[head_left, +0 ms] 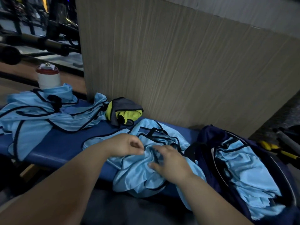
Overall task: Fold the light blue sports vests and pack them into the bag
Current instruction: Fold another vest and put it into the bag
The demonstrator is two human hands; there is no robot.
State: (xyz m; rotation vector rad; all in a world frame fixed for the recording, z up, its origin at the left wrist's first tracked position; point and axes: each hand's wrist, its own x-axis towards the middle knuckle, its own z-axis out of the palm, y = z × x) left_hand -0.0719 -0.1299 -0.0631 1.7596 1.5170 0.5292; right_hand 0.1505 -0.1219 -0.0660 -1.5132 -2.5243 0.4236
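Observation:
A crumpled light blue vest (138, 172) with dark trim lies on the blue bench (65, 143) in front of me. My left hand (125, 145) pinches a fold of its fabric at the top. My right hand (170, 163) rests on the bunched cloth beside it, fingers spread and slightly bent. A heap of more light blue vests (40, 114) lies at the bench's left end. The dark navy bag (206, 143) stands open at the right, with folded light blue vests (246, 174) inside it.
A yellow and grey cloth (123, 111) sits against the tall wood-grain panel (178, 62) behind the bench. A white bottle with a red lid (48, 77) stands at the far left. Yellow-handled tools (276, 150) lie beyond the bag. Gym equipment fills the top left.

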